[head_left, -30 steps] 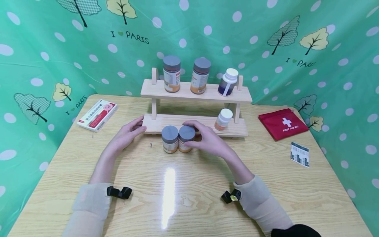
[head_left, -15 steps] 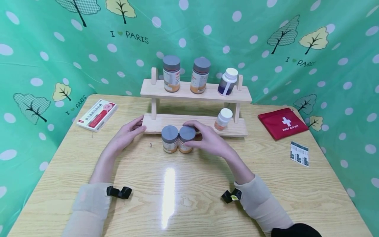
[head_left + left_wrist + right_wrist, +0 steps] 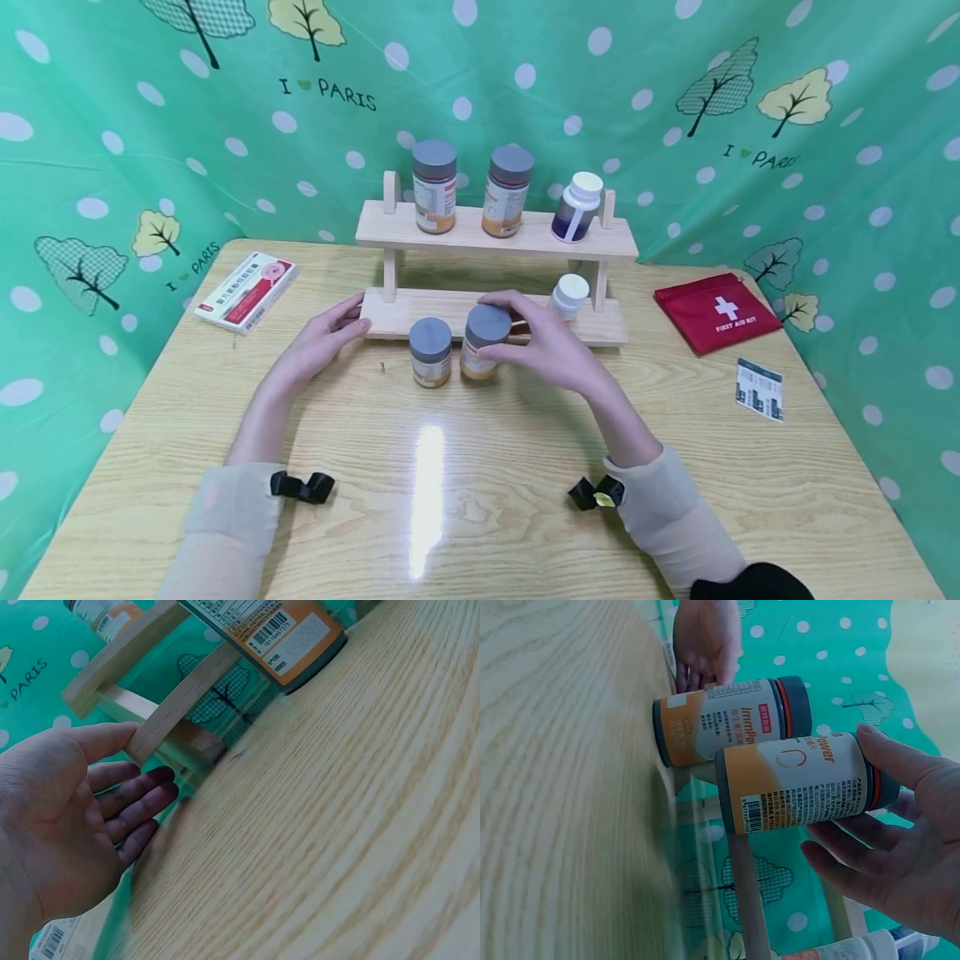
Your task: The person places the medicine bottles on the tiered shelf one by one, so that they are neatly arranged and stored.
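My right hand (image 3: 553, 348) pinches a supplement bottle (image 3: 802, 784) with a grey lid and a white-and-orange label, thumb and fingers near its lid. The bottle tilts slightly, and its base shows clear of the tabletop in the right wrist view. Just left of it, a matching bottle (image 3: 431, 353) stands upright on the table before the shelf. My left hand (image 3: 318, 343) is at the left end of the two-tier wooden shelf (image 3: 405, 307). Its thumb touches the lower board's end, and its other fingers are loosely extended, as the left wrist view shows.
On the upper tier stand two grey-lidded bottles (image 3: 435, 187) and a white-capped dark blue bottle (image 3: 577, 208). A small white bottle (image 3: 570, 293), partly behind my right hand, is on the lower tier. A medicine box (image 3: 247, 292) lies left; a red first aid pouch (image 3: 716, 314) and blister pack (image 3: 760, 390) lie right.
My right hand has lifted the right-hand supplement bottle and moved it slightly right, opening a gap beside the other bottle. The left hand has stayed at the shelf's end.
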`<state>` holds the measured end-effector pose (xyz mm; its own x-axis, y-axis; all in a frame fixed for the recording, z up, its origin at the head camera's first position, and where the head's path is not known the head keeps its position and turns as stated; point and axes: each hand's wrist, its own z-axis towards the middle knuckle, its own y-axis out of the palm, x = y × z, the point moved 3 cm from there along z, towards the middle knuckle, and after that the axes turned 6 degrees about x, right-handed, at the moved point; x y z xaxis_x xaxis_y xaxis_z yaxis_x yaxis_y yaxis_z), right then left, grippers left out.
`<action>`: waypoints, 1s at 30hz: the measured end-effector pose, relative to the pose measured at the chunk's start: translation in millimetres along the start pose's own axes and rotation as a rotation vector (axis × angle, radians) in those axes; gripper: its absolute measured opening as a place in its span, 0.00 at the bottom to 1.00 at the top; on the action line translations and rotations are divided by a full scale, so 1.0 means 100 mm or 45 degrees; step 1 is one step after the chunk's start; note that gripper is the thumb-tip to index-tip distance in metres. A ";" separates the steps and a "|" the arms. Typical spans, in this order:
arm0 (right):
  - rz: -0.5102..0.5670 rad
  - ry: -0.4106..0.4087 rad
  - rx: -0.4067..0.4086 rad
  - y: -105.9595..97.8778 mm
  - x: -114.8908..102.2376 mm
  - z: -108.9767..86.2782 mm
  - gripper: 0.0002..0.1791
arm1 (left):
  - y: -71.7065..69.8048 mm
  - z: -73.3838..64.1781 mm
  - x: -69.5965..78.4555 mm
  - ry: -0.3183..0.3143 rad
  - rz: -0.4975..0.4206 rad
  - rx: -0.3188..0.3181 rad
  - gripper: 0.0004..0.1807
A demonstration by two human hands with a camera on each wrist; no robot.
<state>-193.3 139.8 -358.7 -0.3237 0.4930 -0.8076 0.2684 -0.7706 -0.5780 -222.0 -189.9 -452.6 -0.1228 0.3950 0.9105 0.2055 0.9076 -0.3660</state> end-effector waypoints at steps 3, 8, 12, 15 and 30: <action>0.013 0.000 0.035 -0.06 -0.01 -0.01 0.32 | 0.00 0.00 0.00 -0.002 -0.003 0.000 0.42; 0.019 -0.029 0.123 -0.13 -0.02 -0.01 0.33 | 0.00 -0.01 -0.01 -0.011 -0.017 -0.005 0.42; 0.034 -0.031 0.181 -0.17 -0.02 -0.01 0.33 | 0.00 -0.01 -0.01 -0.011 -0.016 -0.004 0.42; 0.054 -0.027 0.213 -0.19 -0.02 0.01 0.33 | 0.00 0.00 -0.01 -0.012 -0.010 0.000 0.42; 0.056 0.062 0.366 -0.27 -0.02 0.17 0.36 | 0.00 -0.01 0.00 -0.004 -0.006 -0.004 0.42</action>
<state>-214.9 152.7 -339.4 -0.2717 0.4703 -0.8397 0.0111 -0.8709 -0.4914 -220.6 -189.9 -452.7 -0.1268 0.3908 0.9117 0.2077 0.9092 -0.3609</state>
